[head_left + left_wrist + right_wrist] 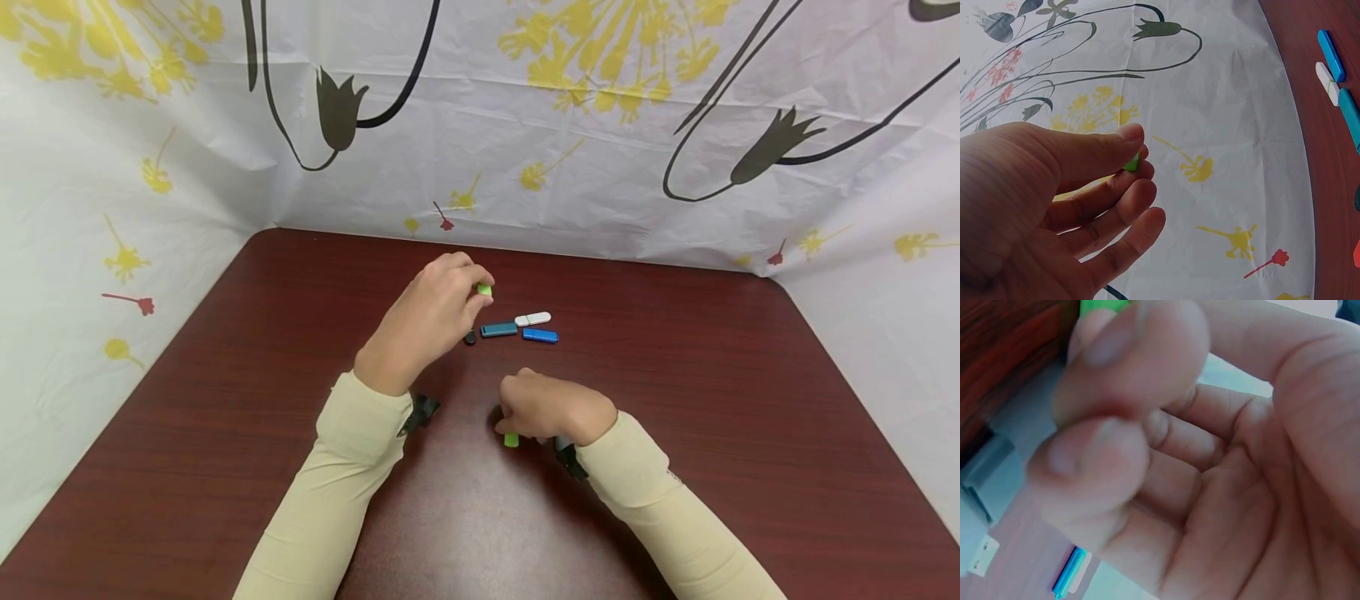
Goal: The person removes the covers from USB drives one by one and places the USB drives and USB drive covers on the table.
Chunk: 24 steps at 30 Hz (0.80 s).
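Note:
My left hand (pixel 438 308) is raised over the far middle of the table, its thumb and index finger pinching a small green piece (pixel 484 290). In the left wrist view only a bit of that piece shows, and the other fingers lie loosely bent. Lower and to the right, my right hand (pixel 551 407) pinches another green piece (pixel 512 440) close to the tabletop. The fingers cover most of it in the right wrist view. Whether these pieces belong together I cannot tell. A grey USB stick with a bare plug (pixel 984 555) shows beside the right fingers.
Beyond the hands lie a teal USB stick (pixel 498 330), a white USB stick (pixel 533 319) and a blue USB stick (pixel 541 336). A dark stick (pixel 469 337) is partly behind the left hand. A red thing (pixel 1357 253) shows at the left wrist view's edge. Patterned cloth (pixel 480 150) surrounds the table.

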Each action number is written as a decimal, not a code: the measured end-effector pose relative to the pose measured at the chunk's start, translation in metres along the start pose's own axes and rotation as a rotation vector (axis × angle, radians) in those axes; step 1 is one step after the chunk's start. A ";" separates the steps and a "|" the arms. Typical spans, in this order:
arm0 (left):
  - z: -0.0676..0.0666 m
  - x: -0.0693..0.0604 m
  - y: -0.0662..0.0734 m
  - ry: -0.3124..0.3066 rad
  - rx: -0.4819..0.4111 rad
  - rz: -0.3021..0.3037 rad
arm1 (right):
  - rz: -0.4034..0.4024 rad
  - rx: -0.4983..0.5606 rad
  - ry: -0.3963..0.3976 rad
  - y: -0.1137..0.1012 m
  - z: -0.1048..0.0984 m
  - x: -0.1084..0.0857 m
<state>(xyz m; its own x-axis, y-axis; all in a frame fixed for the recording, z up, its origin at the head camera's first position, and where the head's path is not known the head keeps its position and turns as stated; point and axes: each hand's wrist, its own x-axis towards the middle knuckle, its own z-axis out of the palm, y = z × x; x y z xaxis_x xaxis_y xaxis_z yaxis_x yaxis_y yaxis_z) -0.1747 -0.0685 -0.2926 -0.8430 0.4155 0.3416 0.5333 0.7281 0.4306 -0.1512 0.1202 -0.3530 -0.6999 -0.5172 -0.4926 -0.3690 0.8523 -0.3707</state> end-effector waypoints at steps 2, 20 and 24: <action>0.000 0.000 0.000 0.000 0.000 0.001 | 0.005 -0.002 -0.002 0.000 0.000 -0.001; 0.007 0.000 0.006 -0.087 0.033 -0.010 | -0.121 -0.002 0.055 0.020 -0.024 -0.012; 0.013 0.000 0.007 -0.153 0.045 -0.013 | -0.152 -0.020 0.163 0.030 -0.036 -0.018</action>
<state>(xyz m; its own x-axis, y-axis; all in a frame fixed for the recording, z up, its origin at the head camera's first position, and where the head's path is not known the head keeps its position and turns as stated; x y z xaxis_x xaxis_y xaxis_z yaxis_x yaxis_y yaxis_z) -0.1717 -0.0567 -0.3005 -0.8524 0.4817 0.2036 0.5217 0.7560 0.3954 -0.1716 0.1575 -0.3274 -0.7244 -0.6216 -0.2980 -0.4884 0.7679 -0.4145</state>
